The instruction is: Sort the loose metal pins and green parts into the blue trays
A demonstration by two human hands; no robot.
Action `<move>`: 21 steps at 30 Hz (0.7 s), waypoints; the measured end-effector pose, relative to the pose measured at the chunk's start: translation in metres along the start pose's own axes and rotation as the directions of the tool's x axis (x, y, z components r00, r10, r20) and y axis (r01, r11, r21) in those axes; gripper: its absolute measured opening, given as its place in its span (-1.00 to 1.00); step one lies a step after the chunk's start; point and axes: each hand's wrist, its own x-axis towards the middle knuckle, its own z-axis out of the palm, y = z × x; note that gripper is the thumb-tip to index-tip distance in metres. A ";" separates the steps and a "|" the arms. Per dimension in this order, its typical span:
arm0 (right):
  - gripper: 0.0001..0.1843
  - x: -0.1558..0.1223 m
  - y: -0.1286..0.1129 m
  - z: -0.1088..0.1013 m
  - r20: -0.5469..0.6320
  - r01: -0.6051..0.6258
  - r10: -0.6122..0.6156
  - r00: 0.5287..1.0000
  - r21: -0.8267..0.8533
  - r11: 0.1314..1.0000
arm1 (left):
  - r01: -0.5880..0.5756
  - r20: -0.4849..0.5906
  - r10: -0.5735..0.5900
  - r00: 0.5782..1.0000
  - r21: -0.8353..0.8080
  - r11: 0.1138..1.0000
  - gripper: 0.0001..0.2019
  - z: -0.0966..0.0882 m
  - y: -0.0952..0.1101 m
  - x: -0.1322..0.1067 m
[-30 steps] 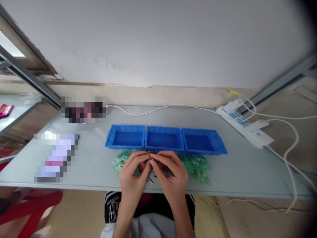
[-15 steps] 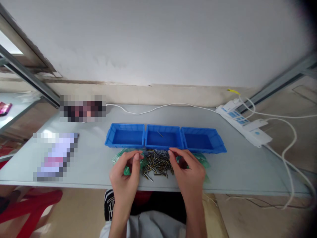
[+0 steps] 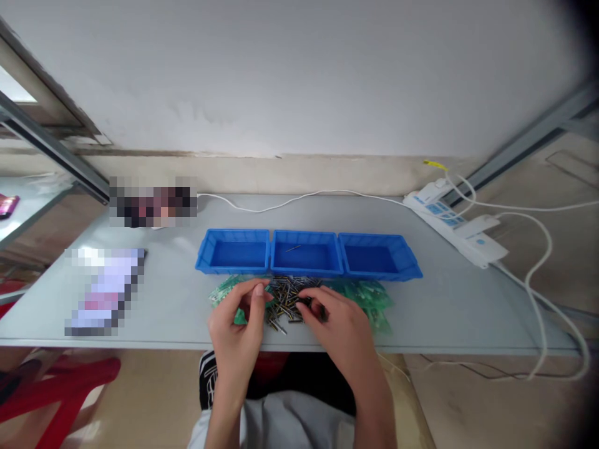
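Note:
A loose pile of small metal rods [image 3: 283,295], dark, silvery and brassy, lies between my two hands at the table's front. My left hand [image 3: 238,315] is curled at the pile's left side, thumb against the fingers; whatever they may hold is hidden. On the right side, my right hand [image 3: 340,317] reaches over the pile, its thumb and index fingertips slightly apart among the rods. Green plastic bagging [image 3: 369,299] spreads beneath both hands. Behind the pile, the middle blue bin [image 3: 306,272] contains a single thin rod [image 3: 293,248].
The left blue bin [image 3: 233,270] and right blue bin [image 3: 381,273] flank the middle one in a row. A white power strip [image 3: 456,221] with cables is at the right. A blurred phone-like object [image 3: 110,290] lies left on the grey table [image 3: 163,312].
My right hand has moved left and slightly down into the pile, its fingertips parting. The rod in the middle bin now lies at a different angle. My left hand has kept its pose.

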 end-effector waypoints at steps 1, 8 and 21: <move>-0.91 0.001 0.000 0.002 0.006 -0.004 0.004 1.000 -0.004 1.000 | 0.002 -0.002 -0.002 1.000 -0.001 1.000 -0.78 0.000 0.000 0.000; -0.84 0.005 -0.003 0.004 -0.038 0.027 -0.025 0.999 0.044 0.999 | 0.014 -0.008 -0.014 1.000 -0.012 1.000 -0.79 -0.002 0.000 -0.001; -0.88 0.006 -0.041 -0.007 -0.214 0.094 0.008 0.977 0.463 0.881 | -0.168 0.281 0.195 0.940 -0.119 0.979 -0.86 0.005 0.005 0.005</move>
